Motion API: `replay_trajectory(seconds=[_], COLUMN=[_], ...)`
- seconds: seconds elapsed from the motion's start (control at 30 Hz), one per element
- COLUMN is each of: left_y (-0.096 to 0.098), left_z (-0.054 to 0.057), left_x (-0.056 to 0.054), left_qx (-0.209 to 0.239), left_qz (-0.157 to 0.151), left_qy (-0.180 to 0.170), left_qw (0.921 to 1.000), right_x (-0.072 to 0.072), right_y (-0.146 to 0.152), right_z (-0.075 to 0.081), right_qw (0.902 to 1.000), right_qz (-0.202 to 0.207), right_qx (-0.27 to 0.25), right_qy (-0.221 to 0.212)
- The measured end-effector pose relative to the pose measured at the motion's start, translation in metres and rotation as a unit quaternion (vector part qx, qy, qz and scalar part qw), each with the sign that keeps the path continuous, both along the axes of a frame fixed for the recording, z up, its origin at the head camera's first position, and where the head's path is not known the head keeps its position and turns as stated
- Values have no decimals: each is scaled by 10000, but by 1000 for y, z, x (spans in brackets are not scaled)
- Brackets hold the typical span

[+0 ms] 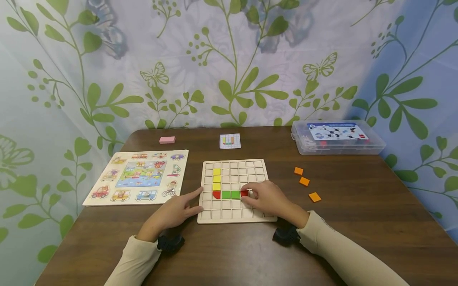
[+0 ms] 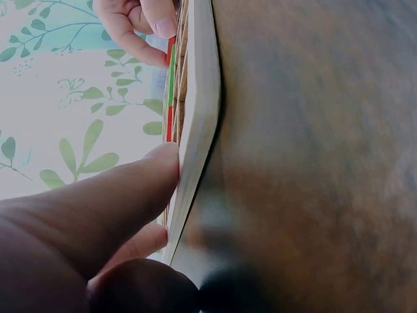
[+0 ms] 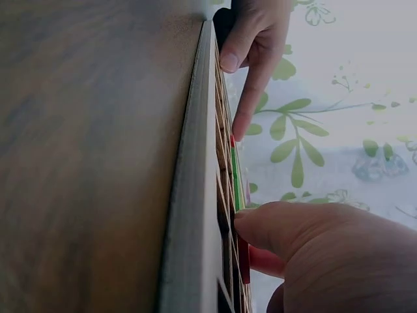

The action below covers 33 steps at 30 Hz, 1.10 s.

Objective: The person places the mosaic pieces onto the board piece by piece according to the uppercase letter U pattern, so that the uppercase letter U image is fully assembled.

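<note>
A wooden grid board [image 1: 226, 215] lies in front of me, its cells divided by raised strips. My left hand [image 1: 173, 210] touches the board's left edge with thumb and index finger extended and spread apart. My right hand [image 1: 268, 196] pinches a red tile [image 1: 244, 193] between thumb and fingers, at the right end of a row on the board; the fingers partly cover it. In that row stand two green tiles [image 1: 230, 194] and a red tile with a rounded corner [image 1: 216, 195]. Yellow tiles [image 1: 216, 178] run in a column above the left red one.
Three orange tiles [image 1: 304, 181] lie right of the board. Behind it rests a pattern card [image 1: 230, 141]. A picture puzzle [image 1: 136, 174] and a pink block [image 1: 167, 140] are at left. At the back right sits a clear plastic case [image 1: 338, 137], before a patterned curtain.
</note>
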<state>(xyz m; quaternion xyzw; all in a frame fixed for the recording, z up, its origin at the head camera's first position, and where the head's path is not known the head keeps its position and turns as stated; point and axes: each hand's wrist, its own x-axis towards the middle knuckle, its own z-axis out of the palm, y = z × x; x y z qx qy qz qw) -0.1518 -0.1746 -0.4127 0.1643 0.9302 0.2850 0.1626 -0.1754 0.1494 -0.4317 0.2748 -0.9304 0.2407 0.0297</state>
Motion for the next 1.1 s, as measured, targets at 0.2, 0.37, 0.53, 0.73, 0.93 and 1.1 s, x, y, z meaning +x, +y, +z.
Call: replay_trajectory(seconds=[0.2,0.37,0.53,0.73,0.93,1.1], left_y=[-1,-1,-2,-2,-2,-3], left_z=[0,-2,-3,-3,-3,-4], left_x=[0,-1,0,1,1,0], left_qx=[-2,36,73,81,95,107], left_qz=[15,-35,-96,-135,-148,-176], left_qy=[37,21,49,111,145,187], left_qw=[10000,10000,9999,9998,9997,9996], right_x=[1,2,3,3,5,8], right_y=[-1,0,0,4,15,31], right_z=[0,0,0,-3,-3,-1], right_qw=[9999,9999,9998,9990,9936,9901], right_qz=[-86,-81,-99,-214,-621,-804], right_qx=[23,-85,-112,-331,-787,-950], right_qy=[84,70,95,187,523,654])
